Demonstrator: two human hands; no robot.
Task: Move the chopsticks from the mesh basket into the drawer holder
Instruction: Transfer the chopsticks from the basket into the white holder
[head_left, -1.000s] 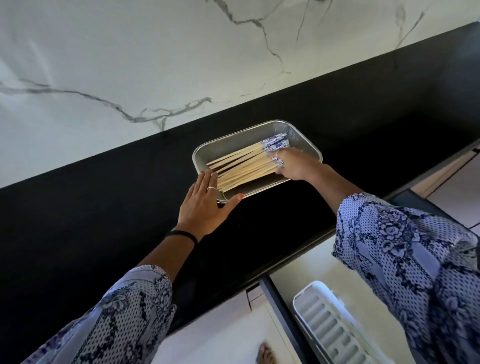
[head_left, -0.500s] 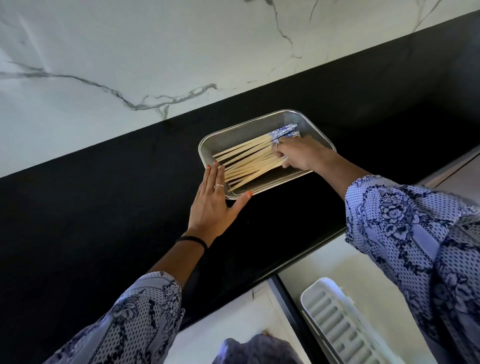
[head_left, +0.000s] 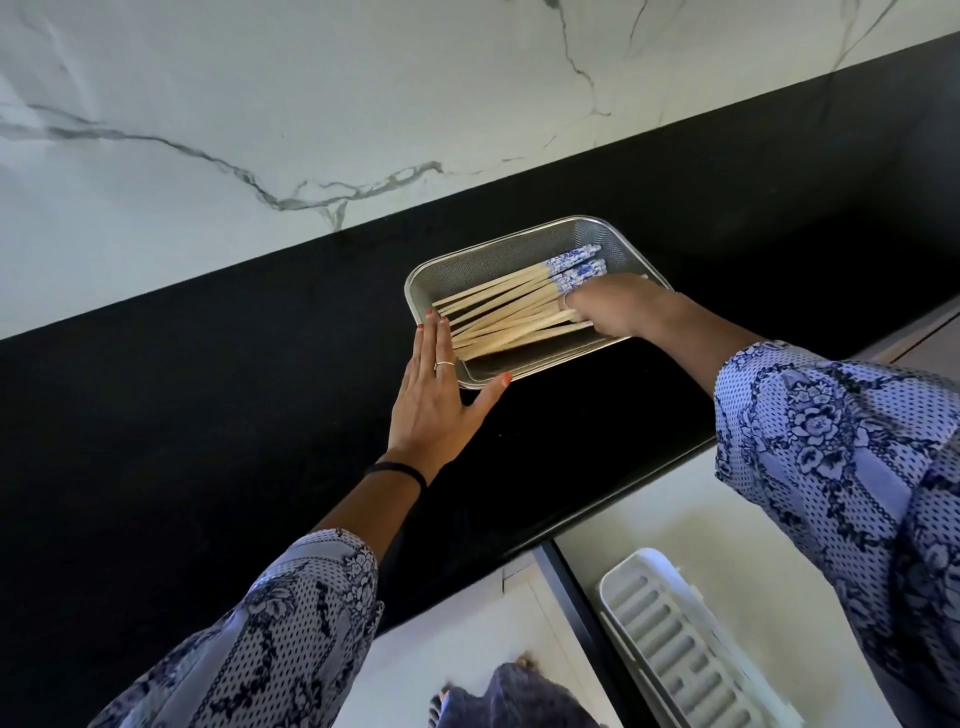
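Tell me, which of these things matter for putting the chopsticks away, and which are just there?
Part of the job:
- chopsticks, gripped by the right hand
- mesh basket, with the flat left hand against it
- white drawer holder, below the counter

Just there:
- black counter
- marble wall
- wristband
- ring

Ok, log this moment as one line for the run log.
stage: gathering | right hand: grips chopsticks in mesh basket | left hand: flat, fingers straight, against basket edge | drawer holder: no chopsticks visible
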